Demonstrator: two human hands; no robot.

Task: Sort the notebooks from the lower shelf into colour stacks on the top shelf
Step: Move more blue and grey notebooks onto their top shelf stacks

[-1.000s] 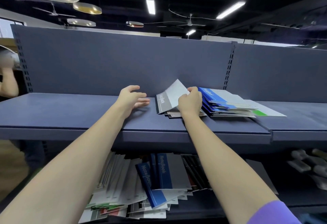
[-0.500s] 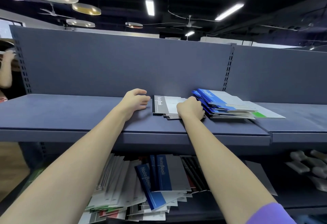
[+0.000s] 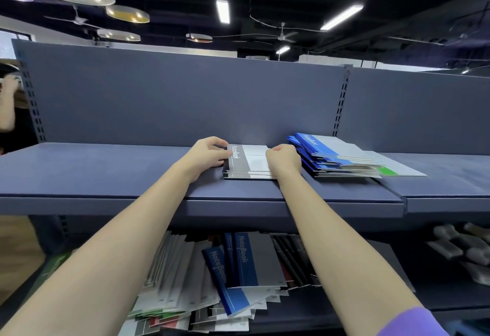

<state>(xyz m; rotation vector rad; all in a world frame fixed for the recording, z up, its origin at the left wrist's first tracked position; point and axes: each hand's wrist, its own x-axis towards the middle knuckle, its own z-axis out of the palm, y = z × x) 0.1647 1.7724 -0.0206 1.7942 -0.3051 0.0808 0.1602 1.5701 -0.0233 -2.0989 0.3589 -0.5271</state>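
A small grey stack (image 3: 249, 163) of notebooks lies flat on the top shelf (image 3: 106, 171) at mid-frame; its top cover has a dark grey spine band reading "NoteBook" and a pale grey-white panel. Just right of it, apart by a narrow gap, sits the taller blue stack (image 3: 336, 159), blue-banded covers fanned unevenly, with a green-marked notebook (image 3: 392, 170) poking out at its lower right edge. In the lower middle of the frame, the lower shelf (image 3: 371, 306) holds a loose pile of unsorted notebooks (image 3: 206, 282): grey ones leaning in rows, two blue-spined "NoteBook" covers on top, dark-spined ones to the right, green and red edges at the bottom left.
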